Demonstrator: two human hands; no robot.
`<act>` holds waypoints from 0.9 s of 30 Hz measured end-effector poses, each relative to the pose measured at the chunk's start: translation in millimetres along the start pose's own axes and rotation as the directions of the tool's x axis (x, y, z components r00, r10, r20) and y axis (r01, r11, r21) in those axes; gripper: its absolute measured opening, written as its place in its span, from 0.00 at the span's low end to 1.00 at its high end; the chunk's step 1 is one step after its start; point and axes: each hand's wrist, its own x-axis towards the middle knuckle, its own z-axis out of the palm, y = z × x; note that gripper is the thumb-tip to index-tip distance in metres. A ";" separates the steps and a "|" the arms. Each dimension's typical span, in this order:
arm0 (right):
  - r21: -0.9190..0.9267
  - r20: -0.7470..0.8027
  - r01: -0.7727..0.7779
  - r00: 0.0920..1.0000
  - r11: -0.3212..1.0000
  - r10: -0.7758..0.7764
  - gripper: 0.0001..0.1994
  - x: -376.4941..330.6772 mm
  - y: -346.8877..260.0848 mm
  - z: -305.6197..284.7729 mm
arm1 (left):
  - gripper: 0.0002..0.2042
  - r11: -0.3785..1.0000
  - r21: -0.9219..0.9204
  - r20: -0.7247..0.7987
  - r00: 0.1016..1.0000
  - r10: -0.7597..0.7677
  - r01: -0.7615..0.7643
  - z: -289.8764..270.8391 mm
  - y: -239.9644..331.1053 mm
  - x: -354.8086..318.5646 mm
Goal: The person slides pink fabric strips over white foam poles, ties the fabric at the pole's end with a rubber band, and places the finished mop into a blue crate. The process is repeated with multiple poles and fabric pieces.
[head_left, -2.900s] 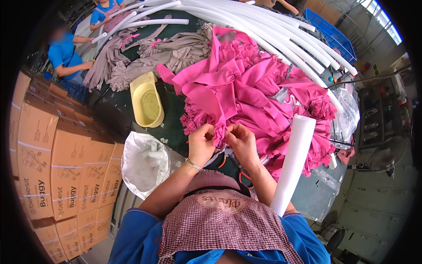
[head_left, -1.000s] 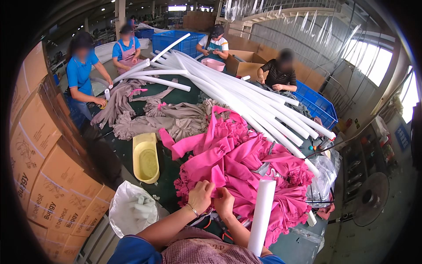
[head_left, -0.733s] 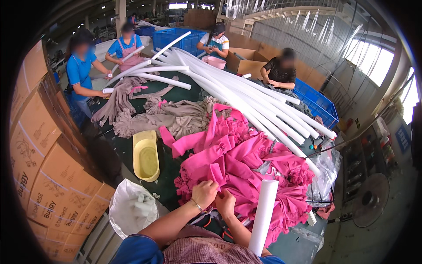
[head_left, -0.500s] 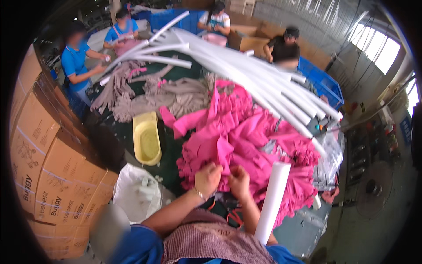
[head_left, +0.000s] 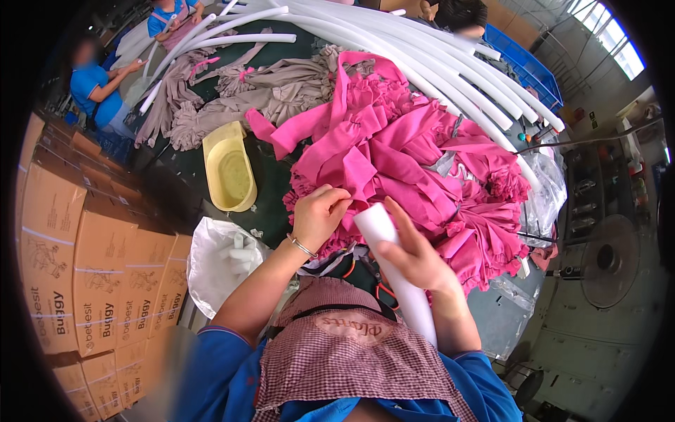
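Note:
A heap of pink fabric pieces (head_left: 401,148) lies in front of me on the dark green table. My left hand (head_left: 318,216) is closed in a pinch at the heap's near edge, its fingertips on a pink fabric strip (head_left: 360,184). To its right, my right hand (head_left: 420,257) grips a white foam tube (head_left: 411,302), the thumb across it and the fingers stretched along its right side. The tube slants from the fabric down toward my right forearm. Orange-handled scissors (head_left: 383,294) lie just beyond my checked apron, partly hidden by the tube.
A yellow tub (head_left: 232,169) and a white bag (head_left: 211,271) with short foam pieces stand left. Grey-brown fabric (head_left: 281,95) and long foam tubes (head_left: 422,49) lie farther back. Stacked cartons (head_left: 98,281) rise on the left. Co-workers (head_left: 98,91) are beyond the table.
My right hand has moved from the fabric onto the foam tube, whose upper end has shifted left. My left hand stays by the fabric. The view has tilted downward.

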 end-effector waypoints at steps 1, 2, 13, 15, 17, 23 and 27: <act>-0.257 -0.038 0.072 0.996 0.964 -0.084 0.43 11.6 15.0 5.9 | 0.06 0.999 -0.002 0.019 0.999 0.042 -0.042 -3.7 0.8 3.1; -0.262 -0.012 0.011 1.000 0.965 -0.014 0.43 17.8 20.6 8.4 | 0.06 0.996 -0.005 0.038 0.996 0.084 -0.084 -6.7 0.7 5.3; 0.316 -0.008 -0.264 0.960 0.911 0.280 0.22 48.7 49.7 9.8 | 0.12 0.980 -0.155 0.266 0.951 0.160 -0.122 -24.0 -6.3 10.2; 0.472 -0.019 -0.269 0.949 0.840 0.314 0.21 46.1 50.0 8.4 | 0.13 0.984 -0.171 0.266 0.959 0.100 -0.055 -19.5 -1.2 5.3; 0.318 -0.170 -0.165 0.959 0.934 0.227 0.21 49.5 68.6 8.9 | 0.13 0.985 -0.175 0.231 0.972 0.047 -0.006 -13.5 -1.4 0.0; -0.373 -0.426 0.004 0.888 0.928 -0.175 0.21 52.1 72.9 22.7 | 0.09 0.878 -0.407 0.198 0.963 -0.184 0.251 3.4 0.0 -2.5; -0.432 -0.382 -0.013 0.909 0.902 -0.169 0.21 47.7 75.1 22.5 | 0.04 0.776 -0.475 0.370 0.894 -0.253 0.416 13.6 -14.6 0.3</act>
